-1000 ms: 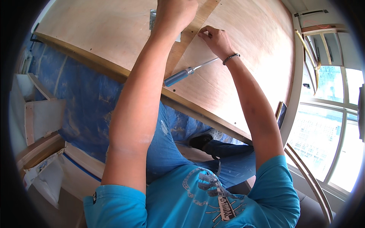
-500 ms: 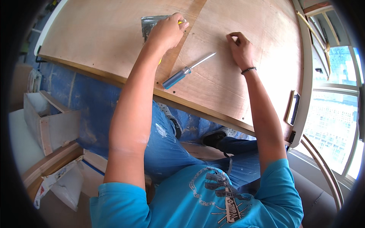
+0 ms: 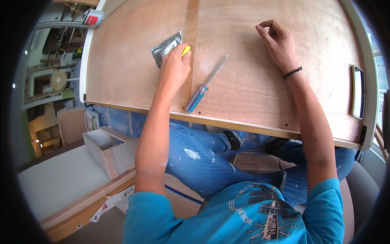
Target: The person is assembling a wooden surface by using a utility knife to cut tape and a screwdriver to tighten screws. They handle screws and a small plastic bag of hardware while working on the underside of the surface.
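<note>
My left hand (image 3: 174, 67) is closed around a yellow utility knife (image 3: 186, 50), most of it hidden in the palm; a small tip shows past the fingers. Beside those fingers, partly under the hand, a small silvery plastic bag (image 3: 164, 46) lies on the wooden panel (image 3: 231, 24). A screwdriver (image 3: 198, 97) with a blue clear handle rests on the panel between my hands, its shaft pointing away from me. Farther right, my right hand (image 3: 280, 44) has thumb and forefinger pinched together above the panel; anything between them is too small to make out.
A phone (image 3: 358, 91) lies along the panel's right edge. At the far left corner stands a red and white box (image 3: 93, 18). Below left are a wooden drawer box (image 3: 107, 150) and a fan (image 3: 59, 80). Small dark holes dot the panel's near edge.
The view has turned, bringing more of the left side of the room in. My left hand has drawn back toward me, uncovering more of the bag. The right hand stays pinched, slightly farther from the screwdriver.
</note>
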Available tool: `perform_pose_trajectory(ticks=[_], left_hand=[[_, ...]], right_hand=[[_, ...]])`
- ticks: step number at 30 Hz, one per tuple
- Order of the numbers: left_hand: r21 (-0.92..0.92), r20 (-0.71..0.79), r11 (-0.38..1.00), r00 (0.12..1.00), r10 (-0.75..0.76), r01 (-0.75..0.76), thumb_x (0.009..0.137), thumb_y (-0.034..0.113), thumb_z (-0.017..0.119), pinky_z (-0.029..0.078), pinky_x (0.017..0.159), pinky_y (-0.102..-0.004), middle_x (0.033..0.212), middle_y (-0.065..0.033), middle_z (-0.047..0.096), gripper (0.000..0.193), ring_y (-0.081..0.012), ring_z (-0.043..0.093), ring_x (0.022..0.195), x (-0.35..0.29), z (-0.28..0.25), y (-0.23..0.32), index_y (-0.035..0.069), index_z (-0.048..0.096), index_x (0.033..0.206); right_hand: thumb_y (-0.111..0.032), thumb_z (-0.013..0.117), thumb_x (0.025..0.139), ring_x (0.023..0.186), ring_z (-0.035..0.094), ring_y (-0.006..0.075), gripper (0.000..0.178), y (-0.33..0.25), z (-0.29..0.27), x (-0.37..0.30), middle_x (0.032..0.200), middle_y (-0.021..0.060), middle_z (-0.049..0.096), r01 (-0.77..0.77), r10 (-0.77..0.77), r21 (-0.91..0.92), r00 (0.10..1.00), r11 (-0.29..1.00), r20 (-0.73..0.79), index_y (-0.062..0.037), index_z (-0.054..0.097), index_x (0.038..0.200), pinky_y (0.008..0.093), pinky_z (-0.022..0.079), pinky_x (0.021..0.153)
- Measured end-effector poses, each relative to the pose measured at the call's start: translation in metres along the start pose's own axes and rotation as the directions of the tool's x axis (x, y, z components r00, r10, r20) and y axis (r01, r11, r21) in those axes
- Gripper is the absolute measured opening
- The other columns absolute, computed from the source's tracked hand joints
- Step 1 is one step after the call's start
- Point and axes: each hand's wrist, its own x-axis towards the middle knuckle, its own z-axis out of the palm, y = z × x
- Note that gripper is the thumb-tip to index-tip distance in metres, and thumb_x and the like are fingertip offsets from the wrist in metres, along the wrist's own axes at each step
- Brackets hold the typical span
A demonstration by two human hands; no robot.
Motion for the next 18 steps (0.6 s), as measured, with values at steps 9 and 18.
perform_pose_trajectory(ticks=[9,18], left_hand=[[0.081,0.053,0.98,0.981,-0.188,0.184,0.106,0.025,0.063,0.057,0.084,-0.0544,0.101,-0.0293,0.075,0.034,-0.0494,0.073,0.096,-0.007,0.011,0.028,0.007,0.069,0.134],[0.304,0.042,0.947,0.991,-0.124,0.105,0.104,0.018,0.06,0.059,0.085,-0.0569,0.094,-0.0306,0.075,0.03,-0.0494,0.074,0.093,0.001,0.017,0.041,0.005,0.071,0.129]], right_hand=[[-0.038,0.075,0.103,0.061,0.045,0.0092,0.031,0.0,-0.002,0.001,0.064,-0.002,0.051,0.011,-0.012,0.016,0.999,1.0,0.034,-0.0066,0.076,0.104,0.0314,0.039,0.058],[-0.037,0.076,0.102,0.058,0.052,0.0098,0.03,-0.002,-0.001,0.001,0.063,0.0,0.057,-0.008,0.006,0.042,0.999,0.999,0.045,-0.0067,0.075,0.104,0.0321,0.042,0.057]])
